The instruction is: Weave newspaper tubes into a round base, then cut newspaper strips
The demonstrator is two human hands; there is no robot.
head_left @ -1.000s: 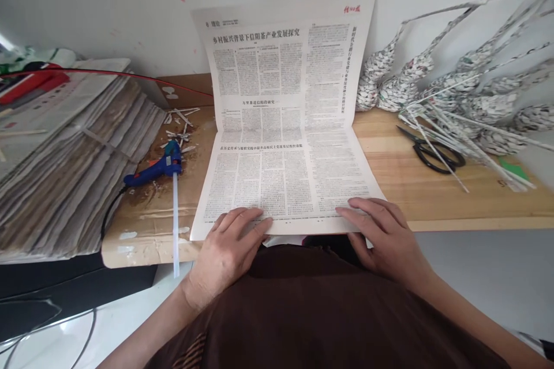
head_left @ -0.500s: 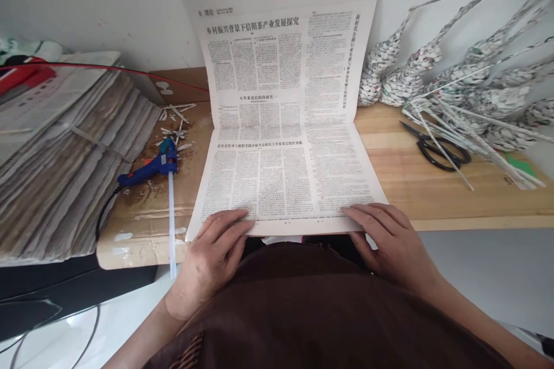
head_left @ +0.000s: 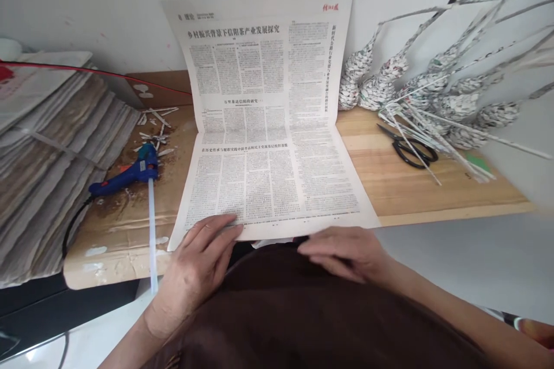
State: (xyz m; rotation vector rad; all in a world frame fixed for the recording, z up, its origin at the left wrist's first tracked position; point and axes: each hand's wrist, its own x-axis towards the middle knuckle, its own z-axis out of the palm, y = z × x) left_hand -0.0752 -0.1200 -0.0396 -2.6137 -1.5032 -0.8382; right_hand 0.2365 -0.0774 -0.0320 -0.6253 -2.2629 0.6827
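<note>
A printed newspaper sheet [head_left: 246, 184] lies on the table at its lower half, while its upper half leans up against the wall with a crease between. My left hand [head_left: 203, 256] rests at the sheet's lower left edge, fingers stretched out flat on the paper and thumb below the edge. Slightly blurred, my right hand [head_left: 348, 251] is at the lower right edge, in front of my dark clothing. Its fingers are extended, and I see nothing in them. Whether it still touches the paper I cannot tell.
A blue glue gun [head_left: 130, 173] with a long glue stick [head_left: 152, 230] lies left, beside a tall stack of newspapers [head_left: 56, 155]. Black-handled scissors [head_left: 411, 150], paper sticks [head_left: 454, 153] and several woven paper shapes [head_left: 376, 89] occupy the right. Brown cardboard [head_left: 116, 242] covers the table's left part.
My right hand has come off the top of the sheet's lower right corner and moved inward to its front edge. My left hand stays on the paper. The view has shifted slightly right.
</note>
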